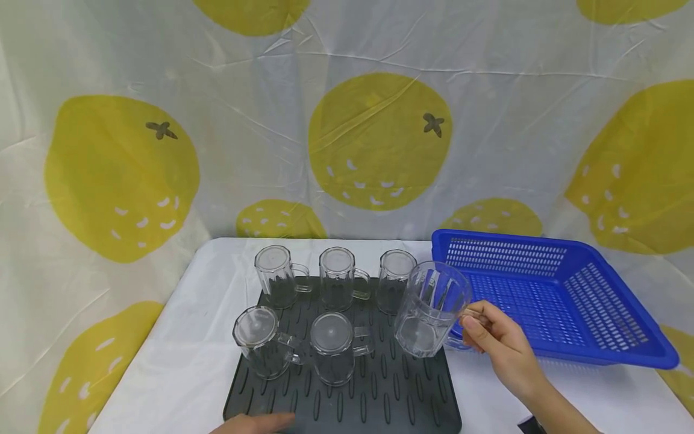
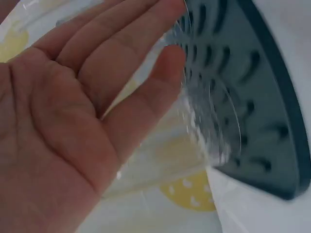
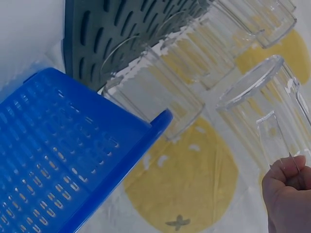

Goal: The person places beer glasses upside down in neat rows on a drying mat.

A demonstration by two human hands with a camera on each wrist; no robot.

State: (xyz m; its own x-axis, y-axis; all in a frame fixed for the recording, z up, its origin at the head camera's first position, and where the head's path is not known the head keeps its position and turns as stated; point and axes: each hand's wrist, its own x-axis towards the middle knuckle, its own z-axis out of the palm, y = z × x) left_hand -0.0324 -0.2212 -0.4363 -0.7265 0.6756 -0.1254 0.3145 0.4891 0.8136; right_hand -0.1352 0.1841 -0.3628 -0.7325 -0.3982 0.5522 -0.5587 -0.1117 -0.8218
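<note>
My right hand [image 1: 501,343] pinches the handle of a clear glass mug [image 1: 425,325], lifted over the right side of a dark drying mat [image 1: 374,410]. In the right wrist view the fingertips of that hand [image 3: 289,187] are on the handle of the held mug [image 3: 250,87]. Three glass mugs stand in the mat's back row, the rightmost [image 1: 394,274] partly hidden behind the held one. Two more, a left mug [image 1: 262,343] and a middle mug [image 1: 332,349], stand in front. My left hand [image 1: 255,423] is at the mat's front edge, fingers extended, holding nothing.
A blue perforated plastic basket [image 1: 542,313] sits to the right of the mat, behind my right hand. White cloth [image 1: 179,337] covers the table. A lemon-print curtain [image 1: 249,126] hangs behind it.
</note>
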